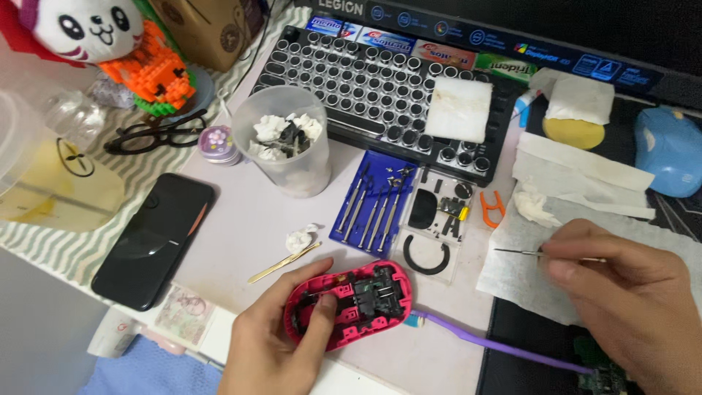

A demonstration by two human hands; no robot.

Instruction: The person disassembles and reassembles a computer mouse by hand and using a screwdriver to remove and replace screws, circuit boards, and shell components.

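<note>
In the left hand [274, 344], clamped between thumb and fingers: opened pink mouse shell [349, 302], cover off, black internal frame exposed, resting on the pale desk mat [241, 219]; in the right hand [621, 292], fingers pinched together on a thin metal pick [521, 252], tip pointing back toward the shell but well apart from it. Judged stage: disassembly done, cleaning apparently under way, reassembly not yet begun; green circuit board [603, 377] lying separately below the right hand. Between the two hands: purple toothbrush [490, 344], head just beside the shell. Just beyond the shell: blue tray of small screwdrivers [373, 205], clear tray of black mouse parts [439, 227], wooden stick [281, 265] and crumpled wad [298, 240]. Under and beyond the right hand: white tissue sheets [585, 175], orange keycap puller [492, 208]. Beyond the left hand: black phone [153, 238], plastic cup of keycaps [285, 139]. Farther out: keyboard with caps removed [365, 80], blue mouse [669, 150], black glasses [157, 132], plush toy [80, 25]; a crowded home desk, room otherwise out of view.
</note>
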